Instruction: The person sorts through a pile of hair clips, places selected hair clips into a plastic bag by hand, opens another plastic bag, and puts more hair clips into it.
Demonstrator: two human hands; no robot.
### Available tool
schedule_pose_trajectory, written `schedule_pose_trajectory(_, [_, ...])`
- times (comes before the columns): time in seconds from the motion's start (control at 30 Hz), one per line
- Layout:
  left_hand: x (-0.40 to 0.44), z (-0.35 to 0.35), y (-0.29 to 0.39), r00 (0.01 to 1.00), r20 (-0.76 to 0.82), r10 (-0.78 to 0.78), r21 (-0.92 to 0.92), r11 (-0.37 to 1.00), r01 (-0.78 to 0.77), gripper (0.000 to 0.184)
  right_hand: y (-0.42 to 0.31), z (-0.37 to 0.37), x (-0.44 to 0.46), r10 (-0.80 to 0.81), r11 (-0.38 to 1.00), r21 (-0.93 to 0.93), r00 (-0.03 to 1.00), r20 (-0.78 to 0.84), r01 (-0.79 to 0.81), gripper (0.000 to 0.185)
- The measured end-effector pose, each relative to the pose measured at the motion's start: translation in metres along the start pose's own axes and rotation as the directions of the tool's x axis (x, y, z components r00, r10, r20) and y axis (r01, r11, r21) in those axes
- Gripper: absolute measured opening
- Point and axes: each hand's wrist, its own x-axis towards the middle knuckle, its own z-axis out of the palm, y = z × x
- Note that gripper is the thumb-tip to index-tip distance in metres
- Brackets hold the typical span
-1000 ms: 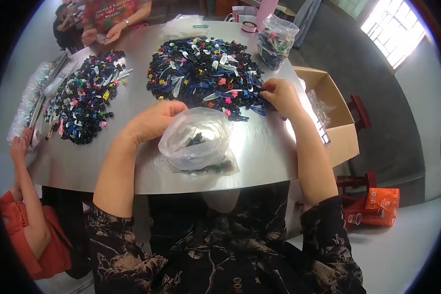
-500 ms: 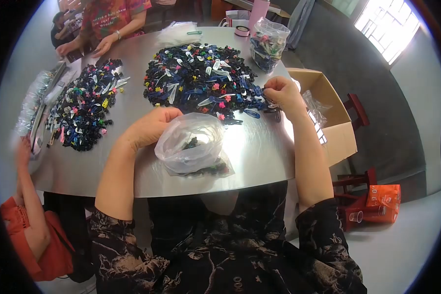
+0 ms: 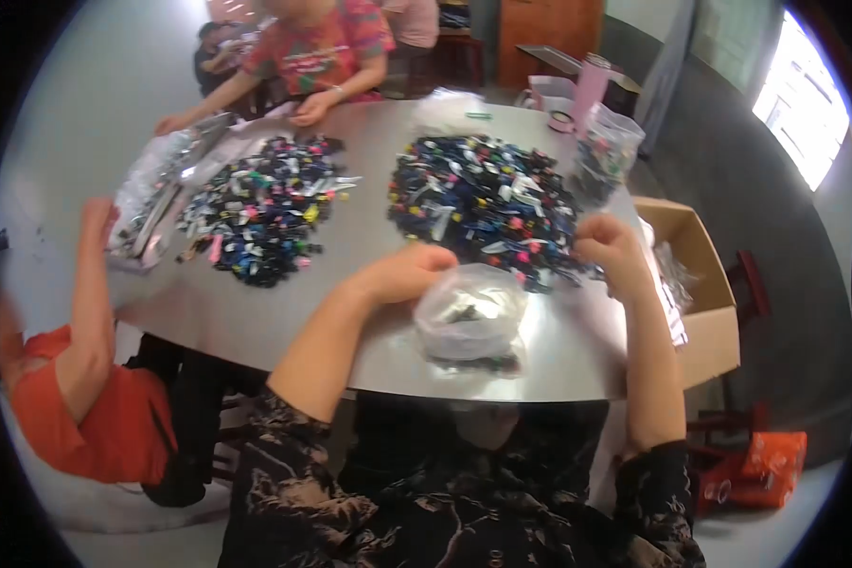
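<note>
A clear plastic bag (image 3: 443,327) sits open-mouthed on the metal table (image 3: 364,232), near the edge closest to the wearer, with a few dark pieces inside. The film looks thin, soft and slightly slippery, likely very light; it probably folds if pressed from the side, so the rim is the best place to take hold. The left hand (image 3: 409,272) is at the rim's far left; its fingertips are partly hidden, and whether they pinch the film cannot be told.

Just beyond lies a broad heap of hair clips (image 3: 483,204). Each clip seems small, light and stiff, easiest to take by an end at the heap's margin. The right hand (image 3: 617,251) is at the heap's right side, fingers curled narrow; blur hides whether a clip is between them.

Farther out, a second heap (image 3: 265,213) lies to the left, and a filled bag (image 3: 604,156) stands near a pink bottle (image 3: 590,85). A cardboard box (image 3: 715,350) is beside the table at right. One co-worker in orange (image 3: 95,407) sits at left; another in a patterned shirt (image 3: 327,57) is across the table.
</note>
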Motion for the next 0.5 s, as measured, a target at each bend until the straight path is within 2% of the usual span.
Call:
schedule_pose_trajectory(0.07, [0.004, 0.000, -0.002, 0.999, -0.019, -0.033, -0.009, 0.999, 0.033, 0.018, -0.007, 0.016, -0.003, -0.058, 0.997, 0.052, 0.992, 0.109, 0.052, 0.015])
schedule_pose_trajectory(0.17, [0.002, -0.003, -0.002, 1.000, 0.003, -0.021, -0.050, 0.999, 0.021, 0.019, -0.046, 0.050, -0.021, -0.053, 0.997, -0.049, 0.973, 0.224, 0.066, 0.014])
schedule_pose_trajectory(0.27, [0.004, 0.002, -0.004, 1.000, 0.021, -0.023, -0.056, 0.998, 0.024, 0.022, -0.056, 0.081, -0.032, -0.202, 0.972, -0.059, 0.936, 0.288, 0.228, 0.013])
schedule_pose_trajectory(0.3, [0.007, 0.001, -0.009, 1.000, 0.013, 0.022, -0.027, 0.999, -0.022, 0.023, -0.070, 0.089, -0.038, -0.261, 0.926, -0.179, 0.907, 0.329, 0.331, 0.011])
schedule_pose_trajectory(0.33, [0.008, 0.000, -0.009, 0.998, 0.003, 0.066, 0.008, 0.998, -0.066, 0.024, -0.078, 0.097, -0.043, -0.227, 0.919, -0.238, 0.916, 0.331, 0.314, 0.014])
schedule_pose_trajectory(0.4, [0.008, 0.000, -0.010, 0.997, -0.015, 0.078, 0.009, 0.997, -0.078, 0.024, -0.080, 0.109, -0.043, -0.381, 0.765, -0.362, 0.827, 0.414, 0.533, 0.015])
schedule_pose_trajectory(0.5, [0.007, 0.002, -0.010, 0.996, -0.019, 0.091, -0.027, 0.995, -0.091, 0.025, -0.073, 0.121, -0.043, -0.446, 0.667, -0.402, 0.769, 0.458, 0.627, 0.015])
